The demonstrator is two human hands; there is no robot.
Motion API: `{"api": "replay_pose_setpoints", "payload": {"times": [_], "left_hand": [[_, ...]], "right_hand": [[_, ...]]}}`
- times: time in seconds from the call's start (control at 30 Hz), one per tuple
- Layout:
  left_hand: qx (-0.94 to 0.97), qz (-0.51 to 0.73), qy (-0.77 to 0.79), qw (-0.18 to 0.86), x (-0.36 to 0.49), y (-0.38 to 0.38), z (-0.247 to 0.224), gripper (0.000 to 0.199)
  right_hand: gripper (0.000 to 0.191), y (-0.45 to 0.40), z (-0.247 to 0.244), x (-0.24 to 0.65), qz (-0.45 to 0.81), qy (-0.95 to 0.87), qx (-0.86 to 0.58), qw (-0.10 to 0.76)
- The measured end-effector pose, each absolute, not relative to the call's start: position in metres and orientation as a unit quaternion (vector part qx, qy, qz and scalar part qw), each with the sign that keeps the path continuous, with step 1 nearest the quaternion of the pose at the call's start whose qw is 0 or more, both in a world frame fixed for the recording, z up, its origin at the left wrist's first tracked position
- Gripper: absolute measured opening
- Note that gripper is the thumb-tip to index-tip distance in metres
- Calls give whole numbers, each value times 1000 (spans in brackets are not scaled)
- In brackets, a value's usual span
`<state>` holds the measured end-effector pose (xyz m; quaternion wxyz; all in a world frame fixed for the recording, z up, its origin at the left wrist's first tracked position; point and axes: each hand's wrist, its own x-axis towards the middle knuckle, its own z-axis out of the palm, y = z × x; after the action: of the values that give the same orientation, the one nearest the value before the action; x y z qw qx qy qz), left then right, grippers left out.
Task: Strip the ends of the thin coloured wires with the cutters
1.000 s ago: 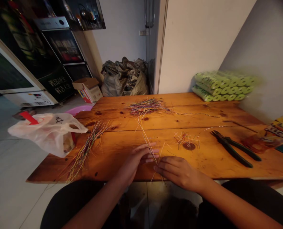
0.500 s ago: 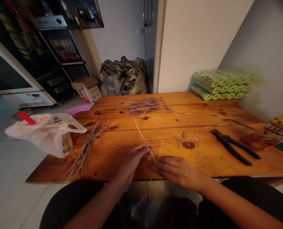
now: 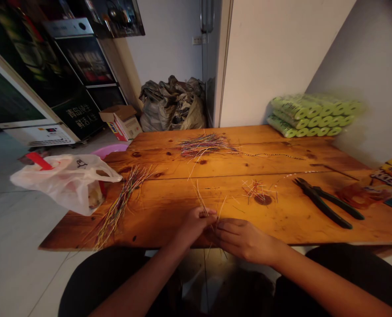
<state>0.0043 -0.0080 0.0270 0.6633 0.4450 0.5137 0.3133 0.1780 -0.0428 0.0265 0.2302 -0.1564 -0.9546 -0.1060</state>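
My left hand (image 3: 193,226) and my right hand (image 3: 242,240) meet near the front edge of a wooden table (image 3: 169,233). Both hold a small sheaf of thin wires (image 3: 200,198) that pokes out above and below my fingers. Several coloured wires lie in a loose bundle (image 3: 202,146) at the far side. A longer bundle of coloured wires (image 3: 120,210) lies to my left, and a small tangle of wire bits (image 3: 256,190) lies to my right. Black-handled pliers (image 3: 323,202) rest beyond my right hand.
A white plastic bag (image 3: 67,182) hangs over the table's left edge, above a pink basin (image 3: 110,149). Green packaged rolls (image 3: 310,115) stand at the far right. A snack packet (image 3: 377,185) lies at the right edge. A cardboard box (image 3: 121,122) and a sack (image 3: 172,105) sit on the floor.
My left hand has moved lower and closer to my right hand, and less of the wire sheaf shows above it. The view has shifted slightly.
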Motion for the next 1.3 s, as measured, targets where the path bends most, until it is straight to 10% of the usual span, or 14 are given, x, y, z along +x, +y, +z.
{"api": "replay_pose_setpoints", "payload": {"times": [1.3], "left_hand": [[276,335,461,774,-7,-6,47,10]], "right_hand": [[27,-36,38,196,-74,-939,-181,283]]}}
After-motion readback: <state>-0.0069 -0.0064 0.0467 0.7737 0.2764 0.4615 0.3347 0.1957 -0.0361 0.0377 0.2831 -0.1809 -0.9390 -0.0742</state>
